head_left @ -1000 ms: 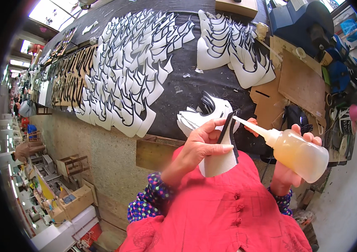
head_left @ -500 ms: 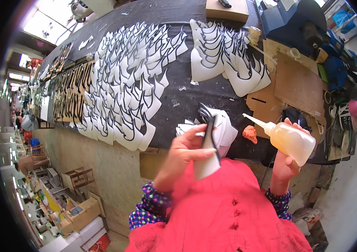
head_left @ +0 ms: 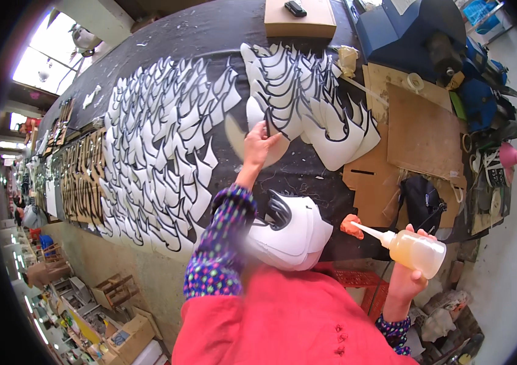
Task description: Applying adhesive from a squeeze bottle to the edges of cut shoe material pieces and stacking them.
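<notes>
My right hand [head_left: 405, 281] holds a glue bottle [head_left: 415, 250] close to me, its nozzle pointing left. Beside it a stack of white pieces [head_left: 292, 234] lies on the dark desk [head_left: 307, 176]. Farther out, my left hand [head_left: 260, 145] pinches one white piece [head_left: 270, 143] (black-edged) beside the far row [head_left: 307, 103].

One head-worn fisheye camera looks steeply down from close above the counter [head_left: 307, 182], forearms entering from below, edges bending.

Red top, multicoloured dotted sleeves
</notes>
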Motion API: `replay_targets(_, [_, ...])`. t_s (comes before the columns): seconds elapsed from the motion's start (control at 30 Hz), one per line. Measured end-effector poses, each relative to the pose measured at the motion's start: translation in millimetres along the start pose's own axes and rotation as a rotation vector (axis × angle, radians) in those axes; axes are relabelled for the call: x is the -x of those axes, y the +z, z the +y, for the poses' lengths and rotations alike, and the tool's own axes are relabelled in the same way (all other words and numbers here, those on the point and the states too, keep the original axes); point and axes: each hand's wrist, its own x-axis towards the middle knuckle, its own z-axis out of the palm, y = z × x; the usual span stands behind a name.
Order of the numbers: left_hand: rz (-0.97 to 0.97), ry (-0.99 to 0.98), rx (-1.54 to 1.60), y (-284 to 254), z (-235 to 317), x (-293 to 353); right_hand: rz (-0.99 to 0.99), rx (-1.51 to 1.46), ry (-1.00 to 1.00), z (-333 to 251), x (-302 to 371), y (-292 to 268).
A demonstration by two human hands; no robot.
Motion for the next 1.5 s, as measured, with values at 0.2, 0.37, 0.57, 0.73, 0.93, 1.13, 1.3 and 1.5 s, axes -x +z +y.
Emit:
replay_targets(0.2, [0.01,-0.053,-0.007,57,-54,-42,0.095,0.029,0.026,10,-5,0])
replay_targets(0.37, [0.052,0.079,-0.288,64,-64,-45,0.073,-0.005,0.096,16,-9,9])
replay_targets(0.57, [0.019,0.075,-0.168,59,-74,-54,0.021,-0.011,0.115,19,-7,16])
replay_targets(0.73, [-0.047,0.007,-0.37,53,-49,-64,-0.051,0.024,0.096,15,-3,12])
replay_targets(0.93, [0.133,0.066,-0.337,30,-28,0,-0.065,-0.031,0.09,6,6,11])
replay_targets(1.13, [-0.127,-0.144,-0.749,50,-10,193,-0.179,-0.135,0.118,-6,9,9])
replay_targets(1.3, [0.011,-0.057,-0.73,54,-10,228,-0.248,-0.211,0.134,-16,16,18])
replay_targets(1.5, [-0.332,-0.366,-0.387,1,-4,230,-0.354,-0.264,0.164,-17,20,15])
